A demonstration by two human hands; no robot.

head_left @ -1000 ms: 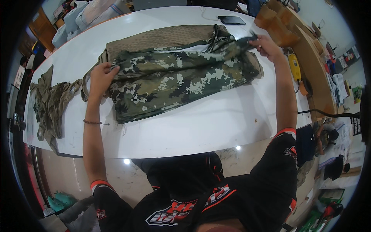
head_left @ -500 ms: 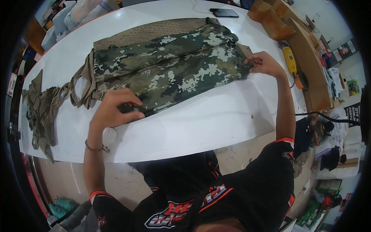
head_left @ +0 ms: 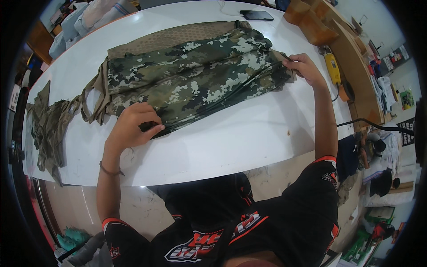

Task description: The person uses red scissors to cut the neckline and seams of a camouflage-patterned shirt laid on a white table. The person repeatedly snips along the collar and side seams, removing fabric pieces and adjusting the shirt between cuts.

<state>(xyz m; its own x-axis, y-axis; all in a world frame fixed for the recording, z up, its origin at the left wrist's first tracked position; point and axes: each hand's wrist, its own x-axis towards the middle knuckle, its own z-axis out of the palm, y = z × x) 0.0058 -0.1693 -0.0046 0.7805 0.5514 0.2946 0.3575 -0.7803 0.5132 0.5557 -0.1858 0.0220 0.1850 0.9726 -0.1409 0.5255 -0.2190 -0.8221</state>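
Observation:
A camouflage cloth garment [head_left: 191, 75] in green, brown and pale grey lies lengthwise across the white table, with creases running along it. Over its near left edge my left hand [head_left: 135, 124] is closed, thumb and fingertips pinching the cloth. At the right end, my right hand [head_left: 306, 69] grips the garment's corner between thumb and fingers. A thin dark thing shows at these fingertips, too small to make out. Brown patterned fabric [head_left: 147, 42] shows along the garment's far side.
Crumpled brown-green cloth [head_left: 49, 129] lies at the table's [head_left: 213, 155] left end. A dark phone [head_left: 257, 15] rests at the far edge. On the right are a yellow corded power tool [head_left: 331, 66], a roll of tape [head_left: 347, 92] and brown cardboard boxes [head_left: 311, 22].
My left thumb and fingers have closed on the near edge. My right hand has shifted slightly up, and the cloth's right part is pulled into tighter diagonal folds.

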